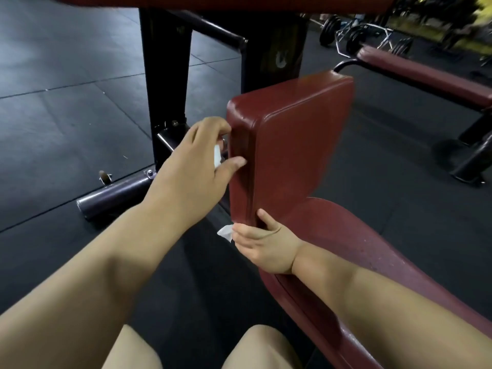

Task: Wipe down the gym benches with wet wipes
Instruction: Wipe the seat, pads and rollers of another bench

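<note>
Floor: dark rubber tile flooring [66,102] spreads under everything, with pale seams crossing it.
Frame: a black steel upright post [165,75] stands behind the pad, and a round dull-metal foot tube [114,194] lies on the floor at its base.
Seat: a long, curved maroon vinyl bench seat [372,262] runs from lower right toward the centre, its surface speckled with pale marks.
Pad: a squarish maroon vinyl cushion pad [298,145] stands tilted above the seat's far end, its broad face turned to the right.
Second bench: another long maroon padded bench [426,73] sits well apart at upper right, on black legs.
Weights: black barbell plates on a chrome bar [354,39] lie on the floor beyond it, blurred.
Left hand: the left hand [194,166] curls round the pad's left edge, thumb on the side seam, gripping a folded white wet wipe [217,155] against it.
Right hand: the right hand [263,246] clasps the pad's lower corner, thumb up on the edge, pinching a crumpled white wipe piece [225,232] that sticks out to the left.
Legs: the person's knees in beige shorts [263,347] show at the bottom.
</note>
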Demonstrator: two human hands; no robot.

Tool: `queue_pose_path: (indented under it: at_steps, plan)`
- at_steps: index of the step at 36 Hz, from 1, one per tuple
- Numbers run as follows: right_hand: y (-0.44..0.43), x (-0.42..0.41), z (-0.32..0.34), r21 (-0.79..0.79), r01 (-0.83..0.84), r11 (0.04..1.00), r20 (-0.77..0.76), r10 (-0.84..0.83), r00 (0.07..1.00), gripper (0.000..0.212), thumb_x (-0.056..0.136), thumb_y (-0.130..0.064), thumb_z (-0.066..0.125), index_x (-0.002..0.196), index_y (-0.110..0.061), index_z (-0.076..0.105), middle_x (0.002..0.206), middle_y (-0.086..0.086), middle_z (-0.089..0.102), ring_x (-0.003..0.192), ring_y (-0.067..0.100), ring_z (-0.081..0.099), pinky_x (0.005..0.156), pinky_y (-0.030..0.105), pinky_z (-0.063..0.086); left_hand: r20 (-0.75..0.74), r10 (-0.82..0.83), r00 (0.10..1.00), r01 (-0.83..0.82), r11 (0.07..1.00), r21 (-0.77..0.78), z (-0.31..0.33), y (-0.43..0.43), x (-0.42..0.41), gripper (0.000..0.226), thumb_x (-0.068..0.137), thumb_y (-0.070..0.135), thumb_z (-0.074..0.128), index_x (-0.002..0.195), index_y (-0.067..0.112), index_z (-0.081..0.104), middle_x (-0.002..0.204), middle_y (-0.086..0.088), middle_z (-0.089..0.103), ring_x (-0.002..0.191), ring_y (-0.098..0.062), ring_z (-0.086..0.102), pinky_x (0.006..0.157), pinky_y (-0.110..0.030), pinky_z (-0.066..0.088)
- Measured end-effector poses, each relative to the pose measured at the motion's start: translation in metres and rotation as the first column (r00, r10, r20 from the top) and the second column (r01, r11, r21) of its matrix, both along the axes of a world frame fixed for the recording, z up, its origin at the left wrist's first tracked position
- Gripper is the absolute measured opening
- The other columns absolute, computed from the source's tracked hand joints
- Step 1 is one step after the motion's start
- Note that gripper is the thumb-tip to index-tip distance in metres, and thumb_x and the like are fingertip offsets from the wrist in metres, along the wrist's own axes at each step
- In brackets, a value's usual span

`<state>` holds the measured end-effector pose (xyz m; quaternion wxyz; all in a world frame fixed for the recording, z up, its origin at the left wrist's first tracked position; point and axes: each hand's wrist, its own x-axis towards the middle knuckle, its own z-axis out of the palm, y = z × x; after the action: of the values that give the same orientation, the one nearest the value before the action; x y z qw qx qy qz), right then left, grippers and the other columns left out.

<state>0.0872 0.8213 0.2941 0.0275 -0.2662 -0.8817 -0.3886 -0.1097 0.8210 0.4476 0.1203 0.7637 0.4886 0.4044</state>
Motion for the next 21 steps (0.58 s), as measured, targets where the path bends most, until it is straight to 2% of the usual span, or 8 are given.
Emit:
queue_pose_path:
  at_steps: [3, 5, 7, 9, 11, 15, 18, 21]
  plan:
    - [-0.01, -0.004, 0.004, -0.004, -0.057, 0.998, -0.111, 0.056, 0.992, 0.023, 0.09, -0.007, 0.045, 0.085, -0.016, 0.066, 0.086, -0.011, 0.067, 0.116, 0.011, 0.047, 0.117, 0.053, -0.001, 0.038, -0.09, 0.995, 0.091, 0.996, -0.016, 0.006, -0.006, 0.004, 0.073, 0.079, 0.047, 0.062, 0.142, 0.028, 0.029, 0.104, 0.013, 0.042, 0.091, 0.013, 0.041, 0.079, -0.005, 0.036]
    - [-0.018, -0.007, 0.013, -0.021, -0.113, 0.993, -0.223, 0.105, 0.969, 0.011, 0.089, -0.006, 0.053, 0.091, -0.015, 0.059, 0.085, -0.011, 0.063, 0.107, 0.009, 0.056, 0.117, 0.048, 0.012, -0.006, -0.104, 0.995, 0.104, 0.994, 0.042, 0.007, -0.005, 0.009, 0.076, 0.08, 0.051, 0.058, 0.145, 0.027, 0.028, 0.1, 0.011, 0.042, 0.087, 0.007, 0.041, 0.082, 0.003, 0.03]
    - [-0.026, -0.005, 0.025, -0.034, -0.139, 0.99, -0.296, 0.123, 0.947, 0.015, 0.09, -0.008, 0.055, 0.088, -0.018, 0.065, 0.088, -0.011, 0.064, 0.099, 0.008, 0.061, 0.109, 0.042, 0.027, 0.003, -0.08, 0.997, 0.079, 0.994, 0.079, 0.008, -0.001, 0.011, 0.069, 0.083, 0.046, 0.059, 0.144, 0.027, 0.032, 0.091, 0.015, 0.039, 0.084, 0.009, 0.041, 0.082, 0.006, 0.025]
    - [-0.034, 0.0, 0.042, -0.065, -0.124, 0.99, -0.346, 0.095, 0.934, 0.02, 0.09, -0.007, 0.056, 0.084, -0.021, 0.07, 0.094, -0.012, 0.066, 0.098, 0.01, 0.062, 0.091, 0.037, 0.037, 0.033, -0.072, 0.997, 0.07, 0.995, 0.076, 0.008, 0.003, 0.012, 0.066, 0.084, 0.041, 0.062, 0.143, 0.027, 0.036, 0.087, 0.019, 0.039, 0.083, 0.008, 0.04, 0.083, 0.004, 0.026]
    - [-0.038, 0.007, 0.059, -0.079, -0.115, 0.99, -0.39, 0.076, 0.918, 0.02, 0.088, -0.006, 0.056, 0.089, -0.019, 0.071, 0.102, -0.01, 0.067, 0.101, 0.014, 0.061, 0.079, 0.036, 0.037, 0.042, -0.08, 0.996, 0.077, 0.994, 0.072, 0.008, 0.004, 0.012, 0.064, 0.084, 0.038, 0.064, 0.142, 0.028, 0.038, 0.085, 0.019, 0.041, 0.082, 0.005, 0.04, 0.084, 0.003, 0.027]
    - [-0.035, 0.023, 0.094, 0.003, -0.083, 0.997, -0.521, 0.072, 0.851, 0.021, 0.093, -0.012, 0.049, 0.108, -0.018, 0.062, 0.115, -0.005, 0.065, 0.107, 0.019, 0.055, 0.077, 0.038, 0.036, 0.063, -0.083, 0.995, 0.082, 0.996, 0.03, 0.009, 0.005, 0.012, 0.062, 0.085, 0.036, 0.064, 0.141, 0.031, 0.039, 0.086, 0.02, 0.042, 0.089, 0.014, 0.042, 0.085, 0.004, 0.025]
    - [-0.028, 0.025, 0.122, 0.129, 0.004, 0.992, -0.739, 0.094, 0.667, 0.02, 0.092, -0.009, 0.063, 0.11, -0.015, 0.067, 0.113, -0.001, 0.066, 0.103, 0.023, 0.055, 0.077, 0.042, 0.046, 0.075, -0.097, 0.992, 0.098, 0.995, -0.009, 0.01, 0.005, 0.011, 0.06, 0.086, 0.036, 0.061, 0.141, 0.033, 0.037, 0.089, 0.021, 0.043, 0.089, 0.009, 0.04, 0.086, 0.002, 0.027]
    - [-0.018, 0.018, 0.147, 0.133, 0.126, 0.983, -0.933, 0.081, 0.35, 0.017, 0.09, -0.002, 0.064, 0.103, -0.007, 0.072, 0.104, 0.009, 0.064, 0.092, 0.031, 0.054, 0.082, 0.033, 0.044, 0.064, -0.098, 0.993, 0.101, 0.994, -0.037, 0.012, 0.003, 0.008, 0.055, 0.09, 0.039, 0.053, 0.142, 0.037, 0.035, 0.087, 0.023, 0.043, 0.089, 0.01, 0.043, 0.083, -0.004, 0.031]
